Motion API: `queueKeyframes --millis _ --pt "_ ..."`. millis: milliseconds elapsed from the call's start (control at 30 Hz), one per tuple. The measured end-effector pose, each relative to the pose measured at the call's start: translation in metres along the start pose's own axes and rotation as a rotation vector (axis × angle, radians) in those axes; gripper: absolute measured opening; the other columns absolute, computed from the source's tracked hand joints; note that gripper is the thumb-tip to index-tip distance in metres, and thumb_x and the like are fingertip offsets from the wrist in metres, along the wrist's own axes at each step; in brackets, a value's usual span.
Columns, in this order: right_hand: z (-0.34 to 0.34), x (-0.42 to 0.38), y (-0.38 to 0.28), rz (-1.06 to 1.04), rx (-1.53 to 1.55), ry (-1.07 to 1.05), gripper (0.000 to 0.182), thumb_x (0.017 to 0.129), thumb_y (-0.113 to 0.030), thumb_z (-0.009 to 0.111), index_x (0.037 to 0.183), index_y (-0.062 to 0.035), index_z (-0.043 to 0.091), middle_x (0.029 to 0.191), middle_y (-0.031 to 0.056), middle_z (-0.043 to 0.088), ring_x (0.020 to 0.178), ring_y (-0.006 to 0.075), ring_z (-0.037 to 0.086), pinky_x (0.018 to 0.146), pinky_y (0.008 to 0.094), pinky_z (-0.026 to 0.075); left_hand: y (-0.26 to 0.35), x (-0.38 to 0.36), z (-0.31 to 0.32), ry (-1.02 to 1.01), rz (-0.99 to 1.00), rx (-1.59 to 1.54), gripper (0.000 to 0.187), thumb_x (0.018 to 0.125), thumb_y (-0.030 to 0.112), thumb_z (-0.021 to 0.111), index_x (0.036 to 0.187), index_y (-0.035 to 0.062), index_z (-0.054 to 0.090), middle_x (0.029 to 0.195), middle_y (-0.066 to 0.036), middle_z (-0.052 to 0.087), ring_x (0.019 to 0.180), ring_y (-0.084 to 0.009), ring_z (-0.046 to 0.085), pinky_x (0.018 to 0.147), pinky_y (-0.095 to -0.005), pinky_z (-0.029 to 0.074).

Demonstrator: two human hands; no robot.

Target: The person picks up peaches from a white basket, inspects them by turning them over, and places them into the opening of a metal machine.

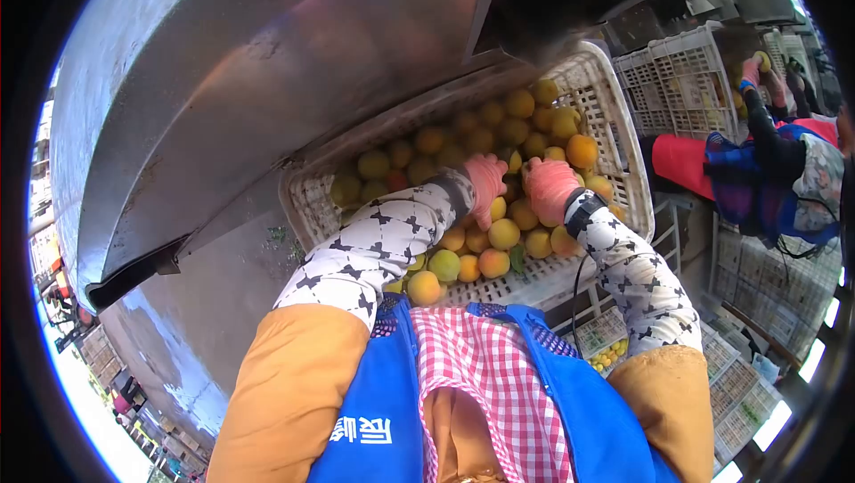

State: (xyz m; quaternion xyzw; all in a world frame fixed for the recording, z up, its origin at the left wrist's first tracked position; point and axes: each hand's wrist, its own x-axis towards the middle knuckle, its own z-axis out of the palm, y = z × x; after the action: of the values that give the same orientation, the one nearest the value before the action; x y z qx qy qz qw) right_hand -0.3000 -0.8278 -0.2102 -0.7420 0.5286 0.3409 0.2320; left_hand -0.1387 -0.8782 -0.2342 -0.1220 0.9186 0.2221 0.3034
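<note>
Reaching with pink-gloved left hand [485, 184] and right hand [549, 187] into crate [614, 131] of fruit [504, 233]; cannot tell grip of fingers [484, 213].

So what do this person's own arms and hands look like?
The left hand and right hand wear pink gloves. The forearm sleeves are white with black cross-like shapes; the upper sleeves are plain tan-orange. A dark band circles the right wrist, and a thin dark cord hangs nearby.

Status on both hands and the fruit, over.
Left pink-gloved hand, right pink-gloved hand: among round yellow-orange fruit, grip unclear. Fruit piled in white plastic crate. Curved grey metal panel along crate's far side; hands unobstructed.
</note>
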Motion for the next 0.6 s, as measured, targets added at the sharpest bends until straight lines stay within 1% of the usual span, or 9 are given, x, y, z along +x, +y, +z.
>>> queueKeyframes --millis 100,133,267,333,400,433,467,500,600 --pt "-0.006 0.001 0.008 -0.046 0.062 0.013 0.040 0.078 -0.021 0.069 0.114 -0.0021 0.065 0.121 0.0178 0.059 0.110 0.0348 0.062 0.090 0.0431 0.054 -0.005 -0.004 0.006 -0.027 -0.024 -0.081 0.075 0.060 0.062 0.079 0.118 0.0162 0.071 0.128 -0.012 0.055 0.121 -0.0317 0.049 0.095 -0.0438 0.046" --pt "-0.012 -0.002 0.009 -0.081 0.066 -0.010 0.043 0.077 -0.017 0.069 0.117 -0.0002 0.064 0.120 0.0198 0.060 0.109 0.0346 0.063 0.091 0.0422 0.054 -0.005 -0.003 0.003 -0.029 -0.018 -0.071 0.075 0.060 0.062 0.079 0.118 0.0162 0.071 0.128 -0.012 0.055 0.121 -0.0317 0.049 0.095 -0.0438 0.046" --pt "-0.025 -0.002 0.013 -0.048 0.097 -0.047 0.040 0.075 -0.017 0.069 0.112 -0.0006 0.066 0.118 0.0200 0.060 0.105 0.0355 0.064 0.089 0.0425 0.054 0.001 0.002 -0.010 -0.166 -0.008 0.016 0.079 0.059 0.063 0.078 0.122 0.0173 0.070 0.134 -0.012 0.052 0.121 -0.0330 0.049 0.096 -0.0447 0.046" --pt "-0.029 -0.006 0.014 -0.006 0.188 0.063 0.039 0.073 -0.024 0.074 0.104 -0.0007 0.067 0.116 0.0206 0.060 0.104 0.0366 0.064 0.089 0.0434 0.054 0.004 -0.003 -0.011 -0.190 -0.021 0.020 0.080 0.059 0.063 0.078 0.124 0.0174 0.070 0.135 -0.013 0.052 0.122 -0.0334 0.048 0.097 -0.0450 0.046" --pt "-0.037 -0.028 0.029 -0.051 0.588 0.388 0.042 0.070 -0.027 0.078 0.101 -0.0005 0.066 0.111 0.0197 0.060 0.101 0.0368 0.063 0.086 0.0421 0.053 0.006 -0.009 -0.011 -0.189 -0.011 -0.034 0.078 0.061 0.064 0.077 0.122 0.0168 0.071 0.134 -0.013 0.053 0.123 -0.0339 0.047 0.097 -0.0457 0.046" --pt "-0.055 -0.045 0.031 -0.138 0.916 0.553 0.050 0.067 -0.025 0.082 0.106 0.0002 0.063 0.109 0.0174 0.059 0.099 0.0350 0.061 0.086 0.0395 0.052 0.008 -0.010 -0.011 -0.177 -0.025 -0.032 0.078 0.061 0.064 0.077 0.122 0.0168 0.071 0.134 -0.013 0.053 0.123 -0.0339 0.047 0.097 -0.0457 0.046" --pt "-0.069 -0.060 0.029 -0.164 1.147 0.701 0.053 0.066 -0.018 0.080 0.113 -0.0003 0.061 0.109 0.0160 0.057 0.101 0.0323 0.059 0.089 0.0368 0.050 0.011 -0.010 -0.011 -0.236 -0.020 -0.031 0.077 0.061 0.064 0.078 0.122 0.0164 0.071 0.131 -0.012 0.057 0.121 -0.0321 0.051 0.098 -0.0451 0.047" --pt "-0.096 -0.078 0.026 -0.196 1.140 0.805 0.059 0.065 -0.016 0.079 0.119 -0.0012 0.061 0.113 0.0161 0.056 0.107 0.0323 0.059 0.095 0.0383 0.048 0.013 -0.008 -0.014 -0.292 -0.017 -0.020 0.077 0.062 0.063 0.078 0.122 0.0160 0.071 0.128 -0.011 0.060 0.119 -0.0302 0.055 0.098 -0.0446 0.047" --pt "-0.145 -0.085 0.018 -0.245 0.799 1.321 0.061 0.064 -0.013 0.077 0.122 -0.0025 0.061 0.117 0.0179 0.058 0.113 0.0373 0.057 0.099 0.0437 0.047 0.015 0.002 -0.033 -0.439 -0.026 0.040 0.075 0.064 0.062 0.080 0.122 0.0147 0.072 0.118 -0.008 0.072 0.114 -0.0247 0.066 0.100 -0.0430 0.049"
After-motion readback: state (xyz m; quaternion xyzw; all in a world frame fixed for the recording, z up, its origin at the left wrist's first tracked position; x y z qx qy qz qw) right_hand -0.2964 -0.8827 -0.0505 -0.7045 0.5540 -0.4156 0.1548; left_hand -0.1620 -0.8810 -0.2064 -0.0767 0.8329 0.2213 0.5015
